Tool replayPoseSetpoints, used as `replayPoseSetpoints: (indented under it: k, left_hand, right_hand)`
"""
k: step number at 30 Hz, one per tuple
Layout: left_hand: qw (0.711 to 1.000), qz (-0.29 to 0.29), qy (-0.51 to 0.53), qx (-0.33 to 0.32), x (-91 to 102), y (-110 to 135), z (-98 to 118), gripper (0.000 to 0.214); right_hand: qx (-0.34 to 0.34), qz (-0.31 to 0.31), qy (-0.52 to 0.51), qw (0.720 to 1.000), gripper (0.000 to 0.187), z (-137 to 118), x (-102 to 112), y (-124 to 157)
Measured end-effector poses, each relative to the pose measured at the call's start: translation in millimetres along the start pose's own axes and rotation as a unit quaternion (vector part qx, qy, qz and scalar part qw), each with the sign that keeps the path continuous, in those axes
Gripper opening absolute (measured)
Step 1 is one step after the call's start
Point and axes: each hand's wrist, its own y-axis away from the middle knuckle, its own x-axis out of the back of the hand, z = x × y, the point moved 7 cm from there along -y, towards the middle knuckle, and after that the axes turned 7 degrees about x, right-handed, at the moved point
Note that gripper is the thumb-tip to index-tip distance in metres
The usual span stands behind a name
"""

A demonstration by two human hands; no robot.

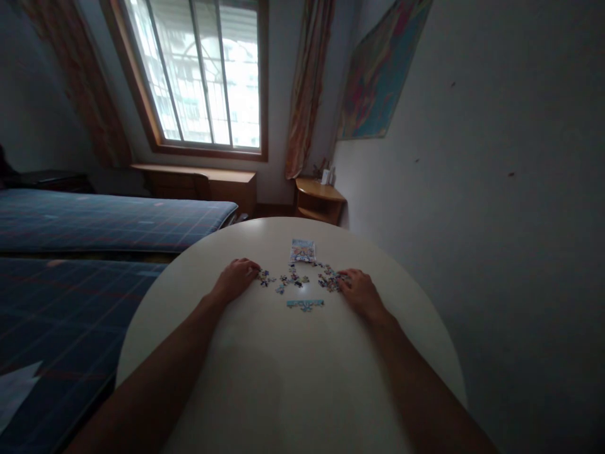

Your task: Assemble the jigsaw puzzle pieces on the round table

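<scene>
Loose jigsaw puzzle pieces (293, 279) lie scattered on a round white table (283, 372). At the left, my left hand (237, 277) rests on the tabletop, its slightly bent fingers touching the edge of a small cluster of pieces (265, 277). Across from it, my right hand (362, 290) has its fingers apart over a denser pile of pieces (328, 279), fingertips among them. No piece can be made out held in either hand. Nearer to me, a joined strip of light-blue pieces (305, 304) lies flat. Behind the pieces is a small picture sheet or packet (302, 250).
Beds with blue plaid mattresses (104, 217) stand left of the table, with white paper (16, 391) on the nearer one. A wooden desk (227, 180) is under the window (203, 75). A corner shelf (321, 192) and the wall (496, 252) are to the right.
</scene>
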Motion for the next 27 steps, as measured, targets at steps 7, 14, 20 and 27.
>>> replayPoseSetpoints:
  k: [7, 14, 20, 27]
  left_hand:
    - [0.996, 0.001, -0.020, 0.089, 12.3, 2, -8, 0.022]
    - [0.988, -0.015, -0.018, 0.150, 21.6, 6, -14, 0.028]
    - [0.987, -0.035, -0.005, 0.154, 25.0, 5, -16, 0.026]
    - [0.989, -0.058, 0.031, 0.133, 17.6, 3, -18, 0.029]
  right_hand:
    - [0.014, -0.013, 0.006, 1.000, 0.029, 3, -5, 1]
    - [0.009, -0.018, 0.010, 1.000, 0.030, 9, -3, 4]
    - [-0.009, -0.015, 0.016, 1.000, 0.034, 15, -3, 4]
    - [-0.022, -0.012, 0.018, 1.000, 0.035, 18, -4, 6]
